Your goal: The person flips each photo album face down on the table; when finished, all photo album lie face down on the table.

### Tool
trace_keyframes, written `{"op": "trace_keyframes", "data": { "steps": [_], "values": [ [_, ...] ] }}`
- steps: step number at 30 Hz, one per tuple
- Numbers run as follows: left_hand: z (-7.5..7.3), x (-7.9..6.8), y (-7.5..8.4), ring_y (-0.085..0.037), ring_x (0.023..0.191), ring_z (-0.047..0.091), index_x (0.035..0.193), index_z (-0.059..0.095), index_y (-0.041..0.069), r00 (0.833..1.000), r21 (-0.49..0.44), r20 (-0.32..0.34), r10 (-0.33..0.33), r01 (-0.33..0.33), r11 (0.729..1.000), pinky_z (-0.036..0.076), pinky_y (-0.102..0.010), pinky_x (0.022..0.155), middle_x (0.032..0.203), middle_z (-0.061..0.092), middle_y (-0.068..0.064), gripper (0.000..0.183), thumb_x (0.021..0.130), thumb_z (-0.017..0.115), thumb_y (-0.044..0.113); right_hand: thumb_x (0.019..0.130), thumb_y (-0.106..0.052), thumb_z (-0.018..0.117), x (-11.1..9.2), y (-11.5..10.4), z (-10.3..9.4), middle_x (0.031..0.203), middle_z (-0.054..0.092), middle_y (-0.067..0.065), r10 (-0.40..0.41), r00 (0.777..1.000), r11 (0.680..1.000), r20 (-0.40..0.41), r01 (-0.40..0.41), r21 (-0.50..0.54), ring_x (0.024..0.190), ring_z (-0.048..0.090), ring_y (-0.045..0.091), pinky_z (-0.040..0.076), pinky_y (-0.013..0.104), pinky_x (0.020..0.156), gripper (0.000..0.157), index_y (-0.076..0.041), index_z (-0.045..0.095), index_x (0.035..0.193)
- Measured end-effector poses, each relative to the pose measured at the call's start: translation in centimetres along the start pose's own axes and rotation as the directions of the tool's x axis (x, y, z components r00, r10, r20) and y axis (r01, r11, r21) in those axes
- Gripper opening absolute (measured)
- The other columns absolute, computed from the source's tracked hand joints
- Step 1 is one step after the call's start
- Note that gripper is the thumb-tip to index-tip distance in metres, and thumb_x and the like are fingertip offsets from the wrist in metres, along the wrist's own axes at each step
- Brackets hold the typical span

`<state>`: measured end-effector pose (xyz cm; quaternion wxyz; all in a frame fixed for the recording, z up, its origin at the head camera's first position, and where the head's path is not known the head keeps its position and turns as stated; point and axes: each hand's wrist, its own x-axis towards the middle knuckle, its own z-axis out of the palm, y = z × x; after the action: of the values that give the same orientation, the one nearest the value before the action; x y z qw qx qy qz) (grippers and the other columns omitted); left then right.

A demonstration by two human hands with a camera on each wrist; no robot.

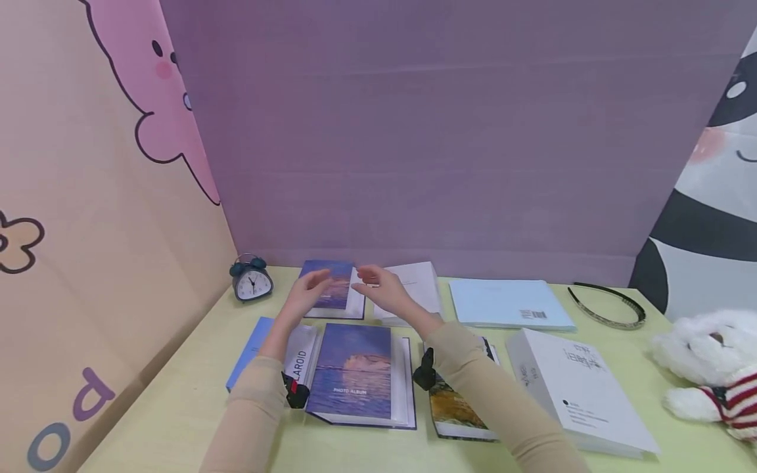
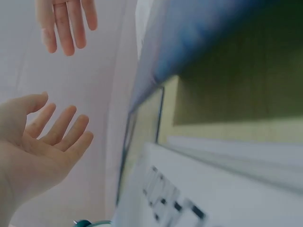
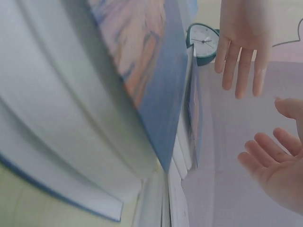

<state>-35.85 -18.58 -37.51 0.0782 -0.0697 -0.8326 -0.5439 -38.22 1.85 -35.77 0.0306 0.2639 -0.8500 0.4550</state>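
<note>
My left hand (image 1: pixel 306 295) and right hand (image 1: pixel 383 288) hover over the back row of books, palms turned toward each other, with nothing between them. In the left wrist view the left hand (image 2: pixel 42 146) has its fingers spread and relaxed. The right hand (image 3: pixel 279 161) shows loosely bent fingers in the right wrist view. Behind and below them lies a small purple-blue photo album (image 1: pixel 337 282), with a white book (image 1: pixel 416 282) beside it. A larger photo album (image 1: pixel 355 374) with a painted seascape cover lies between my forearms. The Polaroid book (image 1: pixel 301 348) is partly hidden by my left forearm.
An alarm clock (image 1: pixel 253 282) stands at the back left. A light blue book (image 1: pixel 508 302) and a headband (image 1: pixel 609 315) lie at the back right. A thick white book (image 1: pixel 579 387), a dark patterned book (image 1: pixel 455 401) and a white teddy bear (image 1: pixel 721 368) are nearer.
</note>
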Motion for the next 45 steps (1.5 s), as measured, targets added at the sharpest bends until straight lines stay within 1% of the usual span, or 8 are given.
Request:
{"op": "trace_keyframes", "data": {
  "steps": [5, 10, 15, 25, 33, 39, 42, 45],
  "values": [
    [-0.3, -0.2, -1.1, -0.033, 0.132, 0.040, 0.140, 0.042, 0.006, 0.995, -0.040, -0.063, -0.071, 0.069, 0.997, 0.034, -0.046, 0.108, 0.142, 0.043, -0.016, 0.048, 0.098, 0.051, 0.027, 0.092, -0.023, 0.061, 0.0, 0.1, 1.2, 0.131, 0.056, 0.013, 0.015, 0.999, 1.000, 0.046, -0.014, -0.022, 0.120, 0.054, 0.028, 0.047, 0.041, 0.097, 0.043, -0.005, 0.053, 0.131],
    [-0.9, -0.1, -2.2, -0.034, 0.136, 0.031, 0.142, 0.038, 0.007, 0.974, -0.132, -0.164, -0.155, 0.134, 0.982, 0.028, -0.048, 0.112, 0.147, 0.036, -0.017, 0.048, 0.098, 0.049, 0.022, 0.093, -0.025, 0.060, 0.1, 0.6, 2.2, 0.133, 0.054, 0.013, 0.039, 0.995, 0.999, 0.091, -0.035, -0.042, 0.123, 0.051, 0.030, 0.046, 0.043, 0.099, 0.045, -0.004, 0.053, 0.131],
    [-1.4, 0.0, -2.8, -0.038, 0.137, 0.029, 0.143, 0.033, 0.002, 0.961, -0.150, -0.184, -0.205, 0.178, 0.972, 0.025, -0.049, 0.113, 0.147, 0.031, -0.024, 0.050, 0.098, 0.047, 0.019, 0.092, -0.027, 0.060, 0.2, 1.3, 3.1, 0.135, 0.053, 0.015, 0.040, 0.993, 0.997, 0.112, -0.033, -0.069, 0.124, 0.050, 0.032, 0.046, 0.044, 0.098, 0.048, -0.003, 0.051, 0.133],
    [-1.4, 0.0, -3.2, -0.041, 0.139, 0.022, 0.144, 0.026, -0.005, 0.940, -0.113, -0.175, -0.293, 0.277, 0.954, 0.021, -0.049, 0.114, 0.149, 0.024, -0.027, 0.053, 0.098, 0.044, 0.015, 0.093, -0.024, 0.058, -0.1, 1.7, 4.1, 0.143, 0.042, 0.020, 0.002, 0.979, 0.996, 0.205, 0.017, -0.092, 0.128, 0.044, 0.038, 0.041, 0.047, 0.103, 0.054, 0.002, 0.043, 0.138],
    [-1.7, -0.2, -3.3, -0.044, 0.140, 0.013, 0.146, 0.000, -0.009, 0.926, -0.091, -0.116, -0.359, 0.350, 0.932, 0.013, -0.051, 0.116, 0.151, 0.009, -0.033, 0.067, 0.099, 0.040, 0.019, 0.095, -0.031, 0.053, 0.3, 1.9, 4.4, 0.148, 0.035, 0.018, 0.042, 0.965, 0.987, 0.259, 0.000, -0.161, 0.134, 0.037, 0.036, 0.035, 0.048, 0.107, 0.057, -0.002, 0.039, 0.142],
    [-2.0, -0.1, -3.7, -0.043, 0.137, 0.026, 0.147, 0.008, -0.007, 0.931, -0.106, -0.107, -0.349, 0.338, 0.935, 0.023, -0.049, 0.114, 0.148, 0.021, -0.033, 0.060, 0.100, 0.039, 0.013, 0.097, -0.035, 0.049, 0.4, 2.1, 4.7, 0.149, 0.034, 0.018, 0.092, 0.946, 0.975, 0.312, -0.022, -0.219, 0.136, 0.034, 0.034, 0.032, 0.046, 0.110, 0.060, 0.000, 0.034, 0.144],
    [-2.2, 0.0, -4.0, -0.044, 0.135, 0.027, 0.146, 0.013, -0.010, 0.930, -0.061, -0.108, -0.352, 0.348, 0.936, 0.027, -0.050, 0.112, 0.147, 0.020, -0.033, 0.057, 0.099, 0.038, 0.012, 0.096, -0.035, 0.050, 0.3, 2.1, 4.7, 0.150, 0.033, 0.015, 0.135, 0.939, 0.974, 0.317, -0.067, -0.215, 0.137, 0.033, 0.033, 0.031, 0.045, 0.111, 0.061, 0.000, 0.034, 0.144],
    [-2.6, 0.1, -4.5, -0.045, 0.136, 0.025, 0.143, 0.017, -0.014, 0.931, -0.008, -0.091, -0.352, 0.353, 0.935, 0.025, -0.050, 0.112, 0.147, 0.020, -0.034, 0.056, 0.099, 0.039, 0.013, 0.096, -0.035, 0.051, 0.4, 2.2, 4.9, 0.152, 0.030, 0.012, 0.168, 0.932, 0.972, 0.320, -0.102, -0.213, 0.139, 0.029, 0.032, 0.030, 0.045, 0.111, 0.061, -0.001, 0.034, 0.144]
  ]
}}
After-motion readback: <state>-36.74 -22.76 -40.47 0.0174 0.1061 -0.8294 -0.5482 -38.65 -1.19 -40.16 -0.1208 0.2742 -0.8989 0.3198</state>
